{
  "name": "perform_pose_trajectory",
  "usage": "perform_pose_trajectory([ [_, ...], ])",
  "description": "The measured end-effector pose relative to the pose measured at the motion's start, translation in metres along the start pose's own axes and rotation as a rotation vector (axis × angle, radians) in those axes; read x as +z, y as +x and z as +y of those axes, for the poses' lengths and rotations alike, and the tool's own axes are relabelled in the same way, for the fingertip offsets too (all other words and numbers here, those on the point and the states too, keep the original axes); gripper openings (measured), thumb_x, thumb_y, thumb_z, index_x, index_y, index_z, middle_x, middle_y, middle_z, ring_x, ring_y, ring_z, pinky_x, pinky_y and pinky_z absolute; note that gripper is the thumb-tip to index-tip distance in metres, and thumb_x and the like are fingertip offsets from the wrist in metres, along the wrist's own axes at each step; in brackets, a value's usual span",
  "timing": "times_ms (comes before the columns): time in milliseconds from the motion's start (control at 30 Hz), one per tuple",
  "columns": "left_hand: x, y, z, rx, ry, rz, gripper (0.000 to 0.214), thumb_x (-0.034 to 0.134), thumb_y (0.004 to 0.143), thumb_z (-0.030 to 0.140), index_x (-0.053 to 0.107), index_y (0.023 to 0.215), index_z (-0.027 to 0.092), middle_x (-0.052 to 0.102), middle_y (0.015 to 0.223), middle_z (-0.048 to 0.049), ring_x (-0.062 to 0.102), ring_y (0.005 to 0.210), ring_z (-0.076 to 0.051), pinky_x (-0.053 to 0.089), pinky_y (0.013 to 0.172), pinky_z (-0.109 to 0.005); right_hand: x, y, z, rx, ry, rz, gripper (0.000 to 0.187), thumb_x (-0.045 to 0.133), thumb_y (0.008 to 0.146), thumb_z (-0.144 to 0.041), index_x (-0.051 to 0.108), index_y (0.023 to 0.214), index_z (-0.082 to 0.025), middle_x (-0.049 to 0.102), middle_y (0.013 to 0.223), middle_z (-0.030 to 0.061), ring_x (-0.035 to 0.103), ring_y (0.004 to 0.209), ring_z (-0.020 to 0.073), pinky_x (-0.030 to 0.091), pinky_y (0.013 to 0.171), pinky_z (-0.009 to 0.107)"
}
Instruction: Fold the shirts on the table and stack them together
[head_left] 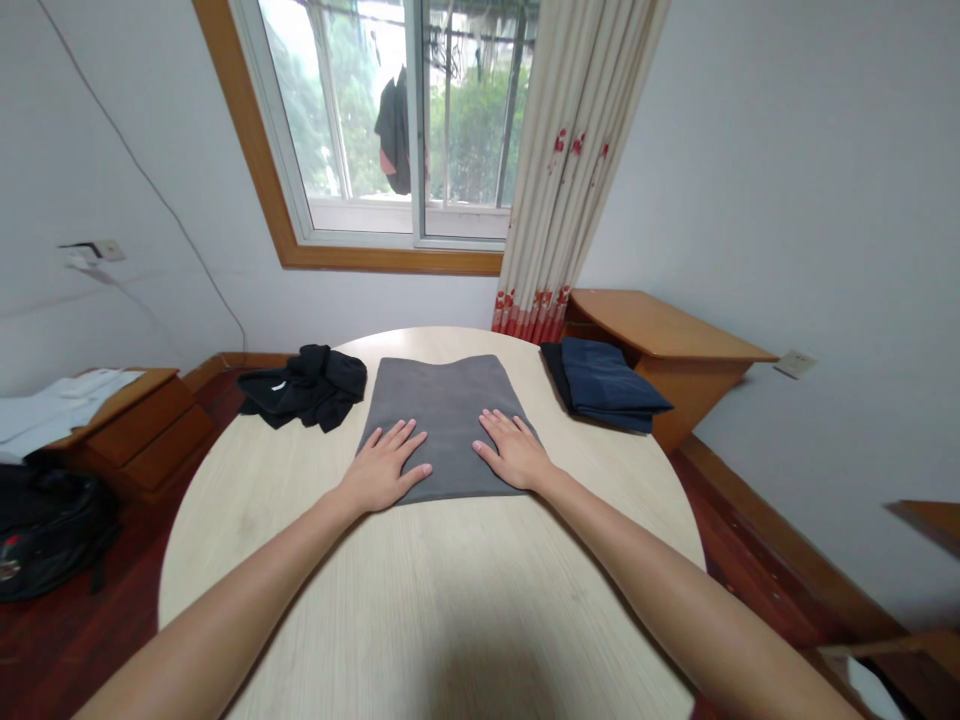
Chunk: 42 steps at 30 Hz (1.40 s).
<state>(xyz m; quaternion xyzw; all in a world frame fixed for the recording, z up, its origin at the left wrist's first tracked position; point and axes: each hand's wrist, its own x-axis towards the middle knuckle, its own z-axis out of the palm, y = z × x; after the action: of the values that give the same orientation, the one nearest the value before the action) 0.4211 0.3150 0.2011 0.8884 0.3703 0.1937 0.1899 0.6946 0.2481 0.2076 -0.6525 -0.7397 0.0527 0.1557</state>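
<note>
A grey folded garment (444, 405) lies flat in the middle of a round light-wood table (420, 600). My left hand (386, 467) rests palm down on its near left part, fingers stretched out and slightly apart. On the near right part, my right hand (511, 450) lies flat the same way. Neither hand grips anything. A crumpled black garment (307, 385) sits on the table to the left of the grey one. A folded dark blue garment (604, 383) lies at the table's right edge.
A low wooden cabinet (660, 345) stands behind the blue garment by a curtain (570, 160). At the left are a wooden drawer unit (135, 425) with white cloth (52, 410) and a black bag (45, 530) on the floor. A window (405, 120) faces me.
</note>
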Motion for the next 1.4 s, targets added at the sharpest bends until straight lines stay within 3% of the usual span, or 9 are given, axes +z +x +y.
perform_pose_trajectory([
  [200,-0.025,0.000,-0.039,-0.143,-0.239,0.089,0.052,0.071,0.079,0.052,0.068,0.126,0.030,0.043,0.155,-0.0094,0.029,0.148,-0.034,0.007,0.121,-0.055,-0.002,0.009,0.034,0.104,0.099,0.014,0.062,0.041,0.099,-0.055,0.042,0.152,-0.021,0.030,0.161,0.0101,0.025,0.150,0.0306,0.015,0.120,0.061],
  [367,-0.045,-0.004,-0.061,-0.103,-0.471,0.101,0.035,0.073,0.075,0.037,0.077,0.108,0.025,0.059,0.142,-0.0098,0.042,0.142,-0.031,0.017,0.124,-0.044,-0.004,0.002,0.081,0.060,0.328,0.157,0.045,0.043,0.099,-0.033,0.059,0.139,-0.020,0.051,0.149,0.0097,0.040,0.144,0.0251,0.026,0.121,0.051],
  [500,-0.054,-0.007,-0.070,-0.034,-0.332,0.003,0.038,0.066,0.078,0.030,0.074,0.114,0.021,0.054,0.147,-0.0105,0.040,0.143,-0.031,0.020,0.123,-0.050,-0.013,-0.009,0.105,-0.023,0.417,0.171,0.051,0.052,0.085,-0.014,0.064,0.134,-0.022,0.058,0.143,0.0094,0.050,0.136,0.0242,0.030,0.120,0.047],
  [700,-0.063,-0.014,-0.058,0.151,0.013,-0.217,0.056,0.062,0.082,0.026,0.059,0.138,0.020,0.028,0.162,-0.0141,0.018,0.152,-0.034,0.020,0.121,-0.057,-0.034,-0.020,0.091,-0.182,0.428,-0.090,0.054,0.066,0.081,-0.021,0.064,0.135,-0.023,0.026,0.163,0.0119,0.029,0.149,0.0283,0.026,0.121,0.048],
  [867,-0.067,-0.016,-0.041,0.110,0.082,-0.319,0.049,0.058,0.086,0.028,0.061,0.134,0.028,0.034,0.160,-0.0081,0.017,0.152,-0.035,0.012,0.119,-0.064,-0.046,-0.026,0.079,-0.187,0.420,-0.153,0.039,0.068,0.083,-0.030,0.073,0.121,-0.022,0.034,0.160,0.0136,0.031,0.148,0.0303,0.025,0.121,0.049],
  [1000,-0.074,-0.019,-0.031,0.063,-0.041,-0.257,0.041,0.052,0.088,0.032,0.065,0.127,0.027,0.057,0.145,-0.0071,0.036,0.145,-0.030,0.016,0.120,-0.057,-0.055,-0.028,0.073,-0.156,0.512,-0.052,0.034,0.069,0.081,-0.038,0.078,0.108,-0.020,0.054,0.146,0.0143,0.039,0.143,0.0316,0.028,0.119,0.050],
  [1133,-0.090,-0.026,-0.015,0.009,-0.248,-0.192,0.032,0.058,0.082,0.041,0.073,0.103,0.021,0.074,0.108,-0.0077,0.066,0.105,-0.027,0.050,0.095,-0.040,-0.069,-0.035,0.067,-0.057,0.703,0.035,0.039,0.073,0.076,-0.048,0.078,0.101,-0.019,0.073,0.116,0.0125,0.060,0.121,0.0337,0.042,0.108,0.051],
  [1267,-0.097,-0.031,-0.005,-0.044,-0.534,-0.077,0.042,0.067,0.075,0.059,0.073,0.083,0.018,0.071,0.076,-0.0053,0.065,0.078,-0.024,0.054,0.070,-0.031,-0.078,-0.041,0.060,0.034,0.977,0.071,0.054,0.074,0.067,-0.069,0.073,0.075,-0.016,0.073,0.074,0.0085,0.068,0.072,0.0262,0.055,0.074,0.040],
  [1400,-0.083,-0.021,-0.006,-0.176,-0.803,0.162,0.063,0.070,0.068,0.073,0.071,0.090,0.014,0.068,0.073,-0.0071,0.063,0.073,-0.023,0.051,0.062,-0.030,-0.065,-0.029,0.051,0.167,1.112,0.281,0.062,0.072,0.066,-0.075,0.070,0.081,-0.016,0.072,0.075,0.0068,0.065,0.067,0.0209,0.052,0.063,0.031],
])
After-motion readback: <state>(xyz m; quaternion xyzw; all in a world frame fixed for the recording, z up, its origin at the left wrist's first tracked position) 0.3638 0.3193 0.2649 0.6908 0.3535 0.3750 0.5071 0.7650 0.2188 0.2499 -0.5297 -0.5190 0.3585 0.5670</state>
